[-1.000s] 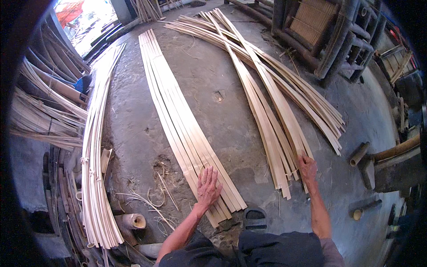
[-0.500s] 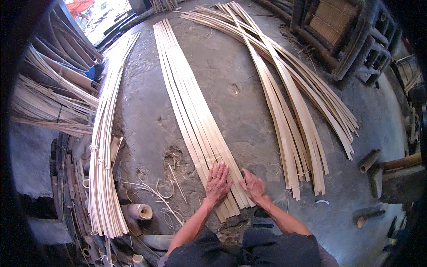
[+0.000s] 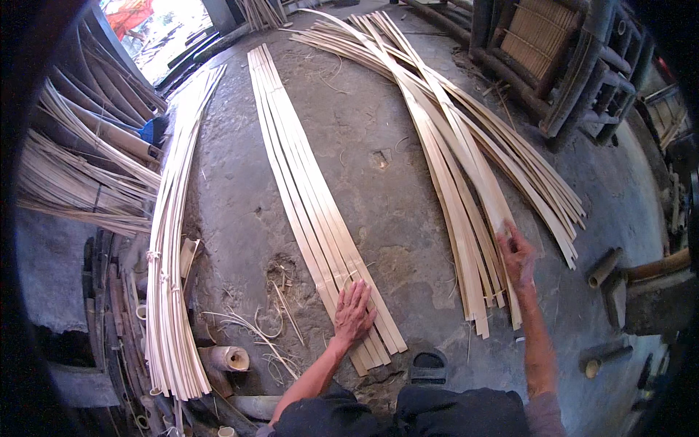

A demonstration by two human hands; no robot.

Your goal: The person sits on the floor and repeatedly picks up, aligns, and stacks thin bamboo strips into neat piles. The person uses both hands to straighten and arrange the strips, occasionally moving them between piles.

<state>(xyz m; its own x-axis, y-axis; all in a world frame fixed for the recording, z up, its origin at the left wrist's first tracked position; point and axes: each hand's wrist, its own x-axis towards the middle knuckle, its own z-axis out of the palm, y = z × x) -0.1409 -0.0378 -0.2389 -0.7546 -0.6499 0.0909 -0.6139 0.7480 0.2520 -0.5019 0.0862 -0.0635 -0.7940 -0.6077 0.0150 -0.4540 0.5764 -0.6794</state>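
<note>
Several flat pale bamboo strips (image 3: 297, 175) lie side by side on the floor in front of me. My left hand (image 3: 354, 313) rests flat on their near end, fingers stretched out and close to a thin tie across them. Off to the right, my right hand (image 3: 518, 258) is closed on a bamboo strip (image 3: 477, 171) at the edge of the right pile, near its lower end. The fingertips are slightly blurred there. Other strips of that pile (image 3: 453, 226) lie just left of the hand and cross a further bundle (image 3: 535, 186) at their far ends.
A tied bundle of strips (image 3: 167, 291) lies along the left, beside bamboo tubes (image 3: 227, 357) and thin scraps (image 3: 255, 320). A dark bamboo chair (image 3: 561, 65) stands back right. Short bamboo pieces (image 3: 604, 266) lie at right, a dark sandal (image 3: 428, 368) near my legs.
My right hand has left the near end of the middle strips and moved right, closing on a strip of the right pile, which has shifted. My left hand stays on the middle strips.
</note>
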